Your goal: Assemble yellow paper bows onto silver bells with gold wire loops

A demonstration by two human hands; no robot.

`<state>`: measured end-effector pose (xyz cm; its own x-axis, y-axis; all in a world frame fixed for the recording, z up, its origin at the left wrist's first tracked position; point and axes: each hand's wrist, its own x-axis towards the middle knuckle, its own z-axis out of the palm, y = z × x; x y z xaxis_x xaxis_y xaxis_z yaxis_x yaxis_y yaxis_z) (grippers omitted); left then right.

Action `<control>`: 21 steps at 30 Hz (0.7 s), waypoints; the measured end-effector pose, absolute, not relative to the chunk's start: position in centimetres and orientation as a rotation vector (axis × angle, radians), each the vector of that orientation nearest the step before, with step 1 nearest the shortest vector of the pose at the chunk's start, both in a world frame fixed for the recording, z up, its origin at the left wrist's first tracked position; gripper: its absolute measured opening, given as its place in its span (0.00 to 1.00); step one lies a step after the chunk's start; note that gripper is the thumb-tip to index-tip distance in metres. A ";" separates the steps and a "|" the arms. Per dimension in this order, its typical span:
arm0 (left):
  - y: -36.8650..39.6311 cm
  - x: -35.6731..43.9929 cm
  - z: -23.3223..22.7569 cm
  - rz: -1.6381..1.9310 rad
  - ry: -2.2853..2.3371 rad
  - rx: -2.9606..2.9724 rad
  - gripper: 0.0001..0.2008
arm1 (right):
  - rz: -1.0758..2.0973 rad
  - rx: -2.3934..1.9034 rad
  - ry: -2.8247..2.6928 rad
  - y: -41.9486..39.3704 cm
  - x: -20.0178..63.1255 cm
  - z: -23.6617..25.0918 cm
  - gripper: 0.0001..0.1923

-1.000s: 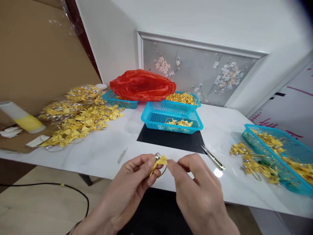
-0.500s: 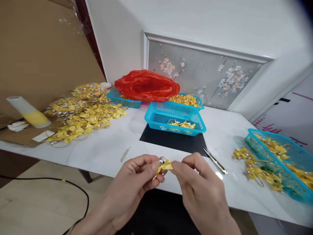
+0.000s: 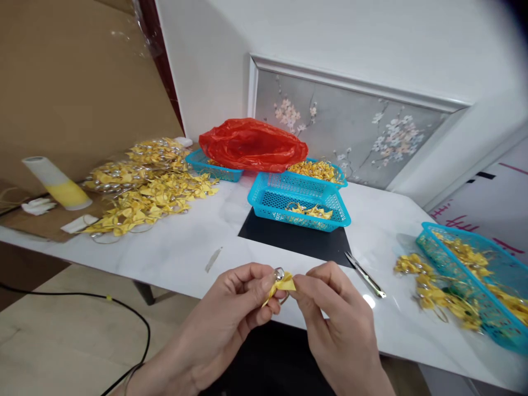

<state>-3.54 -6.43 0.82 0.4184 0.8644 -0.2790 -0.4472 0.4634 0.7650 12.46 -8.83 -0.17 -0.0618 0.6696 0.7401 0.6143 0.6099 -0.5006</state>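
Observation:
Between my two hands, over the table's front edge, is a yellow ribbon bow [image 3: 284, 284] with a silver bell [image 3: 279, 273] on it. My left hand [image 3: 243, 300] pinches the bow beside the bell between thumb and fingers. Thumb and forefinger of my right hand [image 3: 336, 313] are closed on the ribbon's right end. Part of a thin gold loop shows under the left fingers. To the right of my right hand lie thread snips [image 3: 366, 276], partly on a black sheet [image 3: 284, 240].
A blue basket [image 3: 299, 220] with a few yellow bows stands on the black sheet. Behind it sits a red plastic bag [image 3: 251, 146]. Yellow bows with bells [image 3: 152, 201] are heaped at left, near a thread cone [image 3: 58, 184]. Another blue basket [image 3: 462, 275] stands at right.
The view has shifted slightly, so the scene sits a little further right. Both hands keep hold of the bow, and the bell has turned slightly.

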 end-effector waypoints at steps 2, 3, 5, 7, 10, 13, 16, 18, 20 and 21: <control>-6.4 -3.5 0.8 0.897 0.728 0.639 0.07 | 0.091 -1.034 -1.749 -8.8 12.5 -0.4 0.13; -6.4 -3.4 0.8 0.894 0.723 0.631 0.07 | 0.112 -1.024 -1.749 -8.9 12.5 -0.5 0.14; -6.5 -3.3 0.8 0.891 0.708 0.618 0.07 | 0.167 -1.007 -1.739 -8.9 12.4 -0.7 0.15; -6.5 -3.3 0.8 0.887 0.696 0.611 0.08 | 0.226 -1.005 -1.714 -9.0 12.3 -0.8 0.16; -6.5 -3.3 0.9 0.888 0.690 0.610 0.08 | 0.266 -1.013 -1.689 -9.1 12.3 -0.9 0.17; -6.5 -3.3 1.0 0.887 0.684 0.615 0.07 | 0.240 -0.989 -1.709 -9.1 12.5 -1.1 0.17; -6.5 -3.3 1.0 0.885 0.684 0.611 0.07 | 0.198 -0.964 -1.753 -9.1 12.7 -1.3 0.19; -6.6 -3.3 0.9 0.886 0.686 0.608 0.08 | 0.191 -0.969 -1.760 -9.0 12.8 -1.4 0.20; -6.5 -3.3 0.7 0.885 0.690 0.606 0.08 | 0.202 -0.981 -1.760 -8.9 12.8 -1.4 0.19; -6.5 -3.3 0.7 0.885 0.689 0.606 0.08 | 0.211 -0.991 -1.757 -8.9 12.7 -1.4 0.19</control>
